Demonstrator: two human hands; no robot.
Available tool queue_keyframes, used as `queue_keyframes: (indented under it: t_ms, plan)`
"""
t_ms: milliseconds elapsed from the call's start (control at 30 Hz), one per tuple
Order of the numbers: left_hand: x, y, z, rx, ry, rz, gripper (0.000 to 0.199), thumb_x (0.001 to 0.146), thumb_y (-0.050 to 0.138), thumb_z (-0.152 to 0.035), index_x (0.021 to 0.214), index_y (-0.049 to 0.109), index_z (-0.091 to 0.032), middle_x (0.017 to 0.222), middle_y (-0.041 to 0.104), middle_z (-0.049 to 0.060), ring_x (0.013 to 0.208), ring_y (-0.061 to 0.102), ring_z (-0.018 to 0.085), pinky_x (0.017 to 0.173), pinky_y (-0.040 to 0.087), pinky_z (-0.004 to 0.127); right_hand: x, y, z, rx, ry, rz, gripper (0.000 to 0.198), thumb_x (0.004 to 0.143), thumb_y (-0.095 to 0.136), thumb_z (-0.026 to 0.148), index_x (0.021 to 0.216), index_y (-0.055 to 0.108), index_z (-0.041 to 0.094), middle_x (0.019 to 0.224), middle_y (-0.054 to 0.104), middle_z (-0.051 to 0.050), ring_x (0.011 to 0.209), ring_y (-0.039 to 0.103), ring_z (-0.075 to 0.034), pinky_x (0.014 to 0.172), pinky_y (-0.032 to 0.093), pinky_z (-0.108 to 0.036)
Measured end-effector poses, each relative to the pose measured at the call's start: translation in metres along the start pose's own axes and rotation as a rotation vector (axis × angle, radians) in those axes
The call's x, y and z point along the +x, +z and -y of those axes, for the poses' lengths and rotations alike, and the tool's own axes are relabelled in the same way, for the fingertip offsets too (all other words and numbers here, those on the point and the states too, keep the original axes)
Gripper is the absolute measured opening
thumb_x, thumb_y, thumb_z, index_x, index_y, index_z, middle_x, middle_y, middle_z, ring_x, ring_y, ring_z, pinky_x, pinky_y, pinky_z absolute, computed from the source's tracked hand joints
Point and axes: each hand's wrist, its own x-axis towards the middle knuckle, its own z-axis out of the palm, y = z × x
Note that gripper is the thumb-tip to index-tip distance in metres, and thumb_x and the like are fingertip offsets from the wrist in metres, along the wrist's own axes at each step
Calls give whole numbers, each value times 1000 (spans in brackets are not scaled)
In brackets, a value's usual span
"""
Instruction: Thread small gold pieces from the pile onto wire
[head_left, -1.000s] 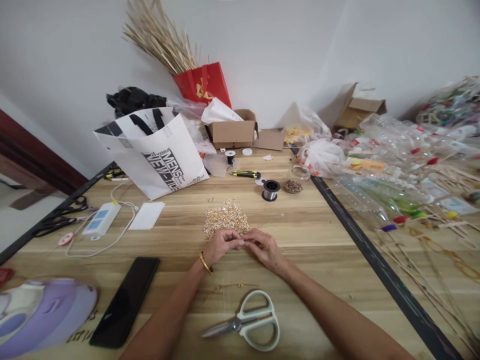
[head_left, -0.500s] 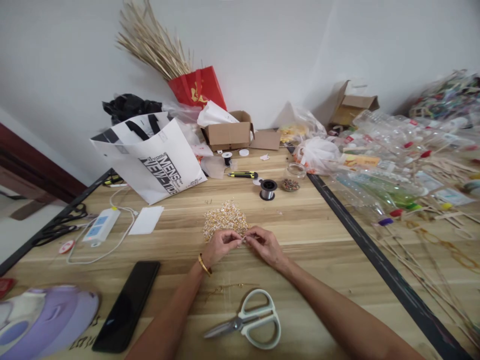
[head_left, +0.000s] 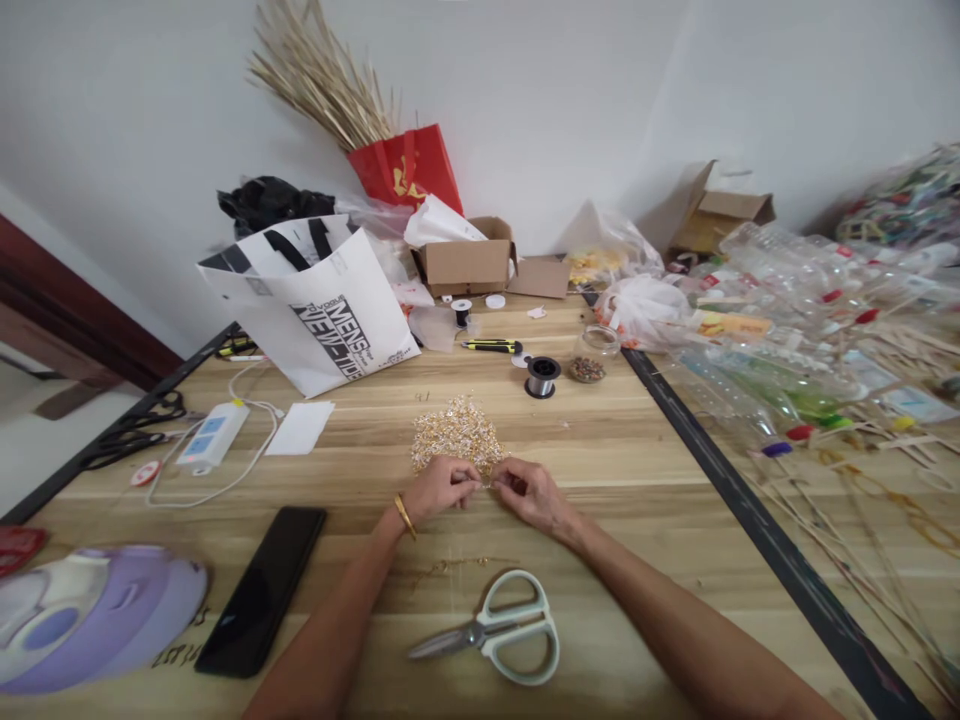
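Note:
My left hand (head_left: 448, 484), with a gold bangle (head_left: 405, 517) on its wrist, is closed in a pinch at the near edge of a pile of small gold and white beads (head_left: 457, 432). Facing it, my right hand (head_left: 529, 492) pinches too, its fingertips a small gap from the left ones. Something thin and shiny shows between the fingertips, too small to name. Nearer to me, a thin gold strand with beads (head_left: 461, 564) lies on the wooden table. Below that rest scissors with pale handles (head_left: 517, 625), blades pointing left.
A wire spool (head_left: 541, 378), a jar of beads (head_left: 587, 370) and a yellow-black box cutter (head_left: 491, 346) stand or lie beyond the pile. To the left are a black phone (head_left: 262, 590), a power strip (head_left: 214, 438) and a white bag (head_left: 315, 310). Plastic bottles (head_left: 780, 270) crowd the right.
My fingertips have moved slightly apart, the right hand shifting a little to the right. The whole view has shifted slightly; the scissors and beads lie as before.

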Motion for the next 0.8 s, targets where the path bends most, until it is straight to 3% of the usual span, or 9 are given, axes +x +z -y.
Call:
queue_keyframes:
  t_ms: [267, 433, 800]
  plan:
    - [-4, 1, -8, 342, 48, 24, 11, 70, 55, -17, 67, 66, -18, 42, 56, -4, 44, 48, 10, 49, 33, 18, -6, 6, 5, -262, -168, 133, 14, 79, 46, 8, 76, 55, 18, 66, 55, 0, 58, 51, -12, 56, 38, -21]
    - [-5, 2, -8, 479, 68, -14, 8, 66, 59, -16, 63, 65, -20, 50, 58, -2, 51, 49, 13, 50, 28, 20, -9, 9, 3, -421, -275, 181, 12, 81, 47, 8, 83, 54, 18, 72, 58, -3, 63, 54, -14, 60, 40, -23]
    - [-8, -6, -12, 561, 43, 55, 11, 70, 59, -18, 75, 69, -21, 61, 63, 1, 58, 53, 16, 53, 28, 22, -9, 4, 2, -346, -252, 209, 8, 83, 46, 16, 80, 53, 19, 68, 57, -2, 60, 52, -13, 57, 38, -23]
